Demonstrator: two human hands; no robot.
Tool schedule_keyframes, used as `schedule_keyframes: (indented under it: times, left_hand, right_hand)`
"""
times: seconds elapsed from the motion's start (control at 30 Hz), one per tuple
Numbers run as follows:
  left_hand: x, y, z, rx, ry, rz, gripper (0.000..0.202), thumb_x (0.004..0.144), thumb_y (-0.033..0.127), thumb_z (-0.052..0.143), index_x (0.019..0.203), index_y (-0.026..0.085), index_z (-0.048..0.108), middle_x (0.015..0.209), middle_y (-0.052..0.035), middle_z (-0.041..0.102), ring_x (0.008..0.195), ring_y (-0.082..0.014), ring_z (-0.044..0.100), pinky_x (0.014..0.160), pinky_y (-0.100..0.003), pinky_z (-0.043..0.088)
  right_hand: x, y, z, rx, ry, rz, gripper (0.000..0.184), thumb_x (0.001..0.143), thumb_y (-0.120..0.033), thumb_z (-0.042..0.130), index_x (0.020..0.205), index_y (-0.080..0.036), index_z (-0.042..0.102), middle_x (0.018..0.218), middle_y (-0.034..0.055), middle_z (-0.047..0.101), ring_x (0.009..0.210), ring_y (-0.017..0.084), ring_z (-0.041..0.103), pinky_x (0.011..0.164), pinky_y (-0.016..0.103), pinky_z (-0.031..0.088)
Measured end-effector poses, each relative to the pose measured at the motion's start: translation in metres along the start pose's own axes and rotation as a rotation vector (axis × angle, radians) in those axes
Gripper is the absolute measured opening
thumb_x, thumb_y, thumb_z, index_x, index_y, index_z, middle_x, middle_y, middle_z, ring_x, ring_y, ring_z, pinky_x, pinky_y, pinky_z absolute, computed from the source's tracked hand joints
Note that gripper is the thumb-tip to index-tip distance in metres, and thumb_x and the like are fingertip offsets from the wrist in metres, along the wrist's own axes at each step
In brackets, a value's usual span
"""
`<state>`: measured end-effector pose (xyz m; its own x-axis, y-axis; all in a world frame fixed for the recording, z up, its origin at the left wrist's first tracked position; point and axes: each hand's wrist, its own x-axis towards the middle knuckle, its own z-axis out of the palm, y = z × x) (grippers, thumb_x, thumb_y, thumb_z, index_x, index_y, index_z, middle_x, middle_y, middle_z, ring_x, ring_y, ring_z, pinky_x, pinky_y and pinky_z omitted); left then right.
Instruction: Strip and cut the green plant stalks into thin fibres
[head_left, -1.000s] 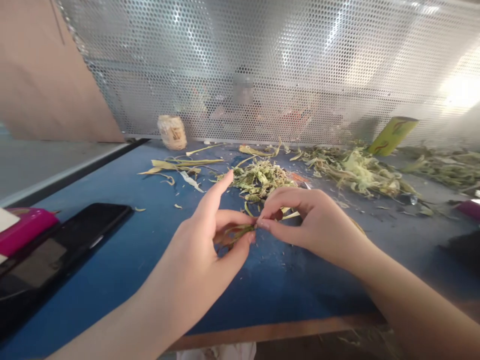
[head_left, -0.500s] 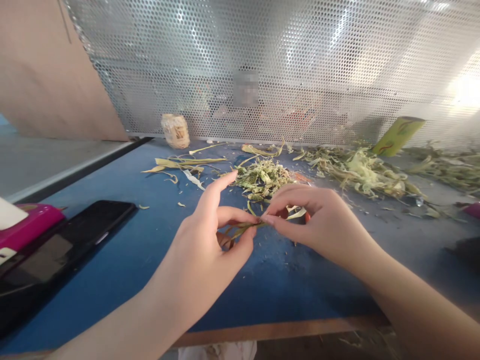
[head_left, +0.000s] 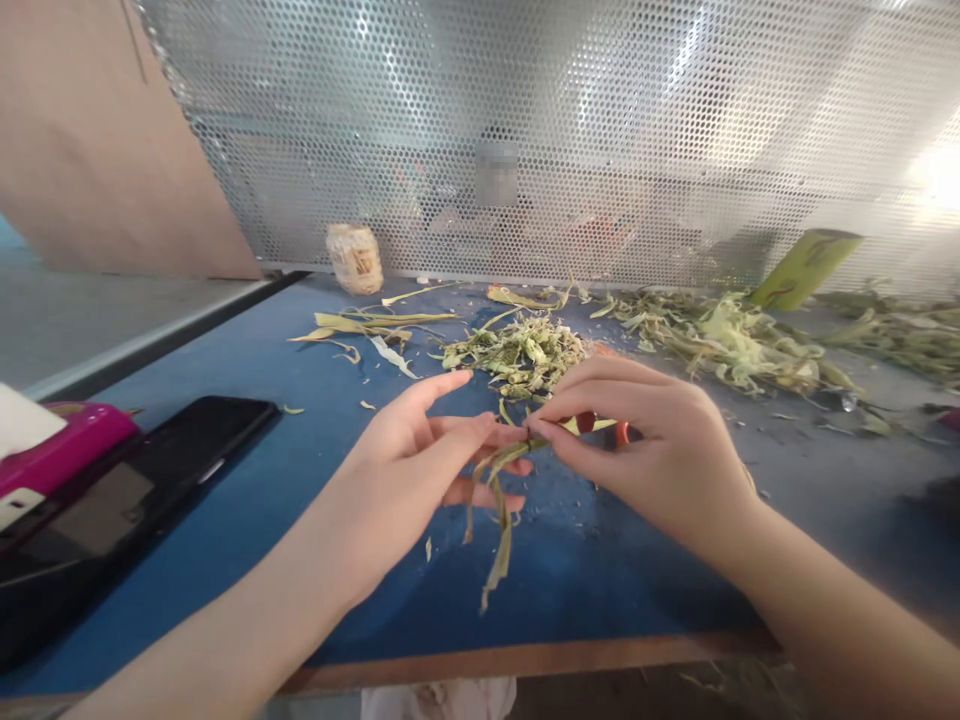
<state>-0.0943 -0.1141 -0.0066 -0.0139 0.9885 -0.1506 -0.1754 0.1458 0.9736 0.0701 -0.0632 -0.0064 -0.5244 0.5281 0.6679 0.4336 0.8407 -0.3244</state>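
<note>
Over the blue tabletop [head_left: 420,600], my right hand [head_left: 637,420] pinches a withered leafy plant stem [head_left: 499,540] between thumb and forefinger. Its limp, yellow-green strips hang down in front of my left hand [head_left: 420,450]. The fingers of my left hand are stretched and apart, close to the pinched point; whether they touch the stem is hard to tell. Something orange-red [head_left: 622,433] shows under my right palm, mostly hidden, its kind unclear. Just beyond both hands lies a pile of short green plant pieces [head_left: 529,355].
Long dry stalks [head_left: 375,325] lie at the back left near a twine-wrapped jar [head_left: 355,259]. Heaped withered plants [head_left: 735,345] and a green cylinder [head_left: 806,268] are at the right. A phone [head_left: 202,440] and a magenta object [head_left: 82,440] lie left. Perforated metal [head_left: 600,100] stands behind.
My left thumb and fingers have let go of the plant strips and spread apart. The strips now dangle from my right hand's pinch.
</note>
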Motion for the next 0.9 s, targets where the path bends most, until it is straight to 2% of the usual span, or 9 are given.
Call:
schedule_keyframes:
  times: [0.2,0.4,0.6,0.9]
  left_hand:
    - [0.003,-0.001,0.004,-0.019,-0.009,0.026,0.078,0.067,0.010,0.063,0.132,0.020,0.021,0.085,-0.0070,0.067,0.067,-0.0180,0.063,0.053,-0.029,0.052]
    - [0.003,-0.002,0.005,0.018,0.016,0.051,0.080,0.064,0.015,0.067,0.132,0.017,0.024,0.078,-0.0058,0.067,0.057,-0.0134,0.059,0.044,-0.020,0.041]
    - [0.006,-0.005,0.003,-0.008,0.010,0.022,0.082,0.063,0.019,0.068,0.131,0.018,0.022,0.075,-0.0042,0.067,0.052,-0.0104,0.056,0.044,-0.020,0.039]
    - [0.008,-0.012,-0.001,-0.165,-0.036,-0.035,0.073,0.065,0.017,0.067,0.129,0.017,0.031,0.075,-0.0032,0.064,0.050,-0.0066,0.050,0.048,-0.020,0.038]
  right_hand:
    - [-0.002,0.001,0.000,-0.036,-0.004,-0.064,0.013,0.078,-0.019,0.051,0.072,-0.022,0.062,0.077,0.0024,0.060,0.067,0.012,0.055,0.062,0.024,0.045]
    - [-0.003,0.001,0.001,-0.114,0.006,-0.099,0.015,0.080,-0.022,0.049,0.074,-0.024,0.063,0.078,0.0024,0.061,0.068,0.012,0.056,0.062,0.025,0.046]
    - [-0.003,0.001,0.001,-0.092,0.014,-0.113,0.014,0.079,-0.020,0.050,0.075,-0.023,0.063,0.078,0.0022,0.061,0.070,0.012,0.056,0.063,0.024,0.046]
    - [-0.004,0.001,0.002,0.003,0.023,-0.047,0.013,0.078,-0.020,0.051,0.076,-0.023,0.063,0.079,0.0029,0.061,0.067,0.012,0.056,0.062,0.026,0.047]
